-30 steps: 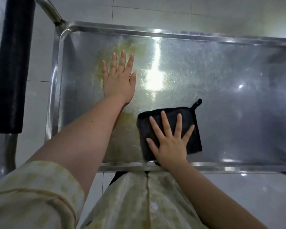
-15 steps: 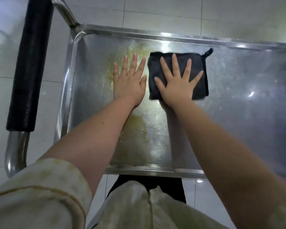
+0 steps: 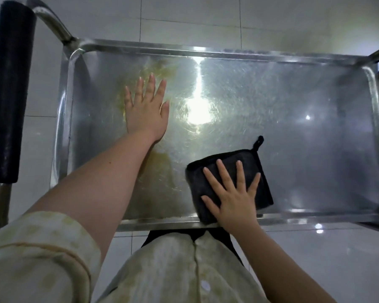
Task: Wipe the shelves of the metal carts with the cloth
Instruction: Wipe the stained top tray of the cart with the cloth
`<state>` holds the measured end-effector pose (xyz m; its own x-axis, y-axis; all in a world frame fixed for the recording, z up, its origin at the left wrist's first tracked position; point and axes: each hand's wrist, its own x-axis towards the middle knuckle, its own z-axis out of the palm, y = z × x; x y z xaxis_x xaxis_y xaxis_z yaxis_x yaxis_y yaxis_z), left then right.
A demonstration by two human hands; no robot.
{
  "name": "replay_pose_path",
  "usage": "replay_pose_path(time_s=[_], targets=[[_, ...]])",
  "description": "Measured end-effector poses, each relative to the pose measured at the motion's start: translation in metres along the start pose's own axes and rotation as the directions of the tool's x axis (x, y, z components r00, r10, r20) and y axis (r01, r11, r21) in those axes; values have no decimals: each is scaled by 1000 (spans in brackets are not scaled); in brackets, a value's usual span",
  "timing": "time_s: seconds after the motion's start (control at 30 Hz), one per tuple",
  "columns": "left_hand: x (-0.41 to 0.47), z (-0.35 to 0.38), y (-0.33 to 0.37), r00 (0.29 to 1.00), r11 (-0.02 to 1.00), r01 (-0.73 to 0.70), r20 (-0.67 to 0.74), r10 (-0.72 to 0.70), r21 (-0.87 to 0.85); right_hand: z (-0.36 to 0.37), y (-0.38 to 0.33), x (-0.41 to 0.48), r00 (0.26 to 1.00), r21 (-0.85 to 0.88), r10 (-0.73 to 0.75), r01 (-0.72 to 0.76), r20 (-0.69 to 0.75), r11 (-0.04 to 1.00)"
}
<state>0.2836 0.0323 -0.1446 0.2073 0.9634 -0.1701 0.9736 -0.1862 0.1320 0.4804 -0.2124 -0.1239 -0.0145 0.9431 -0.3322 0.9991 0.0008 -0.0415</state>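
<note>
Steel cart shelf [image 3: 304,119] under both hands, raised rim all round, bare and open far to the right of the cloth. Black-padded handle [image 3: 9,90] well left of left hand [image 3: 146,110], spread flat on yellowish smears. Right hand [image 3: 234,197], fingers splayed, pressing folded black cloth [image 3: 225,169] at the near rim, hanging loop [image 3: 258,143] pointing away.

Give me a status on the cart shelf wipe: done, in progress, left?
Done: nothing clearly finished; the shelf reads scuffed and glary throughout. In hand: the right hand presses the black cloth flat at the near rim, mid-shelf, while the left hand braces palm-down. Left: the yellowish smears around and below the left hand, the shelf's right half, and any lower shelves, which are out of view.
</note>
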Motion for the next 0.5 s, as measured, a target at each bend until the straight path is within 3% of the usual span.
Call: replay_pose_path(time_s=[0.13, 0.27, 0.37, 0.5], targets=[[-3, -1, 1, 1000, 1000, 9, 3, -9, 2, -2, 75, -23, 989, 13, 145, -145, 43, 989], [-4, 1, 2, 1000, 1000, 10, 0, -10, 7, -10, 82, -10, 988, 15, 131, -132, 78, 991], [-3, 2, 1, 1000, 1000, 5, -10, -5, -12, -27, 78, 60, 991, 55, 133, -133, 0, 990], [-4, 3, 0, 1000, 1000, 7, -17, -7, -28, -64, 96, 199, 967, 123, 248, -239, -59, 963]])
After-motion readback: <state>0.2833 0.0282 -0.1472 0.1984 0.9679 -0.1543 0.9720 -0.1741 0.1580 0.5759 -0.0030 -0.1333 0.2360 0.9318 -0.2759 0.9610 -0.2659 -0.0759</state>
